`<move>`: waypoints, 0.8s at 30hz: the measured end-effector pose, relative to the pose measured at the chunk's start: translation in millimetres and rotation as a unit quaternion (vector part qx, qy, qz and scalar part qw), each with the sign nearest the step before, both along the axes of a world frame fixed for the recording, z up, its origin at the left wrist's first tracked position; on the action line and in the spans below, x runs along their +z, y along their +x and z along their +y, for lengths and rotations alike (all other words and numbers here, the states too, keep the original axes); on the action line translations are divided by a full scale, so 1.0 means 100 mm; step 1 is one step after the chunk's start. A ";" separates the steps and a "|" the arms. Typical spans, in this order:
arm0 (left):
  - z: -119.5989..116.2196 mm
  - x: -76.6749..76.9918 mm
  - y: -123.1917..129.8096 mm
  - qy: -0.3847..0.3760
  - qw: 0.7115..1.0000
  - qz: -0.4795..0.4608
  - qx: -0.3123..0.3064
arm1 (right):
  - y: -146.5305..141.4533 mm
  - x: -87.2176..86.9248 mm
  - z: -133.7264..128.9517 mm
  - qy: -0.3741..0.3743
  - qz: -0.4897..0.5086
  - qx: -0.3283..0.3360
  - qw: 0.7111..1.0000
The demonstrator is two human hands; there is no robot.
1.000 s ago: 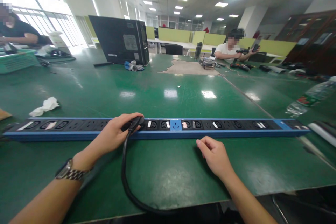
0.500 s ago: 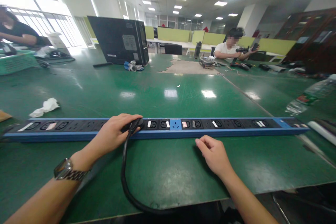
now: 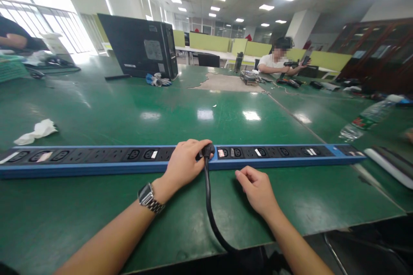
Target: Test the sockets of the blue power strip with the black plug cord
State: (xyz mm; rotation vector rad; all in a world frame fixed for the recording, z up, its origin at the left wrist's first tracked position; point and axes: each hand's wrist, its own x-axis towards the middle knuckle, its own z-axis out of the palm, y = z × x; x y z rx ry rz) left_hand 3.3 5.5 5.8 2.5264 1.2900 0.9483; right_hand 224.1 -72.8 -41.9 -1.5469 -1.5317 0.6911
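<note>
A long blue and black power strip (image 3: 129, 167) lies across the green table in front of me, its face lined with several sockets. My left hand (image 3: 185, 159), with a watch on the wrist, is closed around a black power plug (image 3: 208, 150) at the blue socket near the strip's middle. Whether the pins are in the socket is hidden. From the plug a thick black cord (image 3: 210, 210) curves down over the table's front edge. My right hand (image 3: 258, 187) rests just in front of the strip, fingers curled in, with nothing visible in them.
Crumpled white tissue (image 3: 37, 131) lies behind the strip at left. A plastic bottle (image 3: 368, 118) lies at right. Farther back stand a black computer case (image 3: 138, 47) and blue-grey gloves (image 3: 158, 80). A person (image 3: 277, 58) sits across the table; another person's arm shows at far left.
My left hand has moved right along the strip with the plug, from the black sockets to the blue one. The cord has followed. My right hand stays about where it was.
</note>
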 end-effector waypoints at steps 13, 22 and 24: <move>-0.10 -0.06 -0.03 0.011 0.993 0.110 -0.036 | -0.57 0.43 0.33 -0.240 0.254 0.072 0.934; -0.08 -0.09 -0.02 0.017 0.995 0.095 -0.004 | -0.30 0.88 0.31 -0.127 0.462 0.002 0.878; -0.08 -0.09 -0.02 0.022 0.995 0.094 -0.003 | -0.02 0.86 0.28 -0.165 0.439 -0.030 0.883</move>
